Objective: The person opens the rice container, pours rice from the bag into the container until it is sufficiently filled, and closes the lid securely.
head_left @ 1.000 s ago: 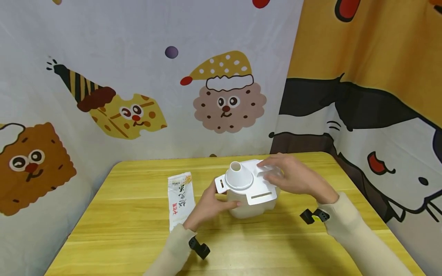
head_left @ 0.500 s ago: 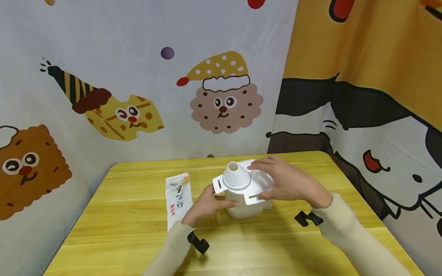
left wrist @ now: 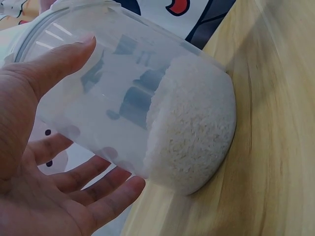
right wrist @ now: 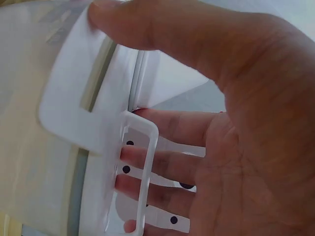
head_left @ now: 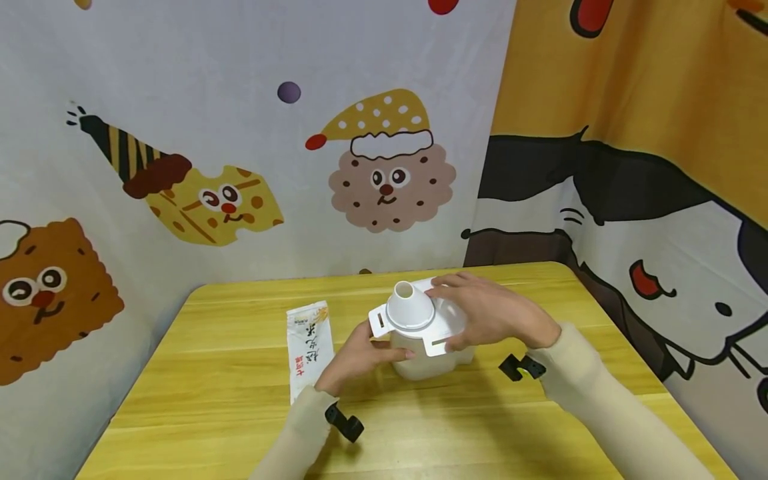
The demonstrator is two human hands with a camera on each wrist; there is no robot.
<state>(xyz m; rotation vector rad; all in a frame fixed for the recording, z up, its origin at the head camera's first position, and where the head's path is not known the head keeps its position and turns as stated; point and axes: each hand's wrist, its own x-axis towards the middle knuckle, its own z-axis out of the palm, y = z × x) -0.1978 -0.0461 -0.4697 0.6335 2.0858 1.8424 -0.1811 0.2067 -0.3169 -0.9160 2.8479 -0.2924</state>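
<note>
A translucent plastic food container (head_left: 414, 365) stands on the table, its lower part filled with white rice (left wrist: 192, 132). Its white lid (head_left: 445, 325) carries a cone-shaped spout (head_left: 411, 308), a loop handle (right wrist: 151, 162) and slotted side flaps. My left hand (head_left: 360, 357) holds the container from the left, thumb along the near side and fingers around the far side. Across the lid spreads my right hand (head_left: 495, 312): the thumb presses the near flap (right wrist: 74, 88), while the fingers reach over to the far side behind the handle.
Left of the container lies a white printed packet (head_left: 310, 343), partly behind my left wrist. The wooden table (head_left: 216, 373) ends at a cartoon-print curtain (head_left: 240, 100) at the back and right.
My right hand has left the lid's handle and spread across the lid, its thumb moving onto the near flap. The left hand keeps its hold; the head view has shifted slightly.
</note>
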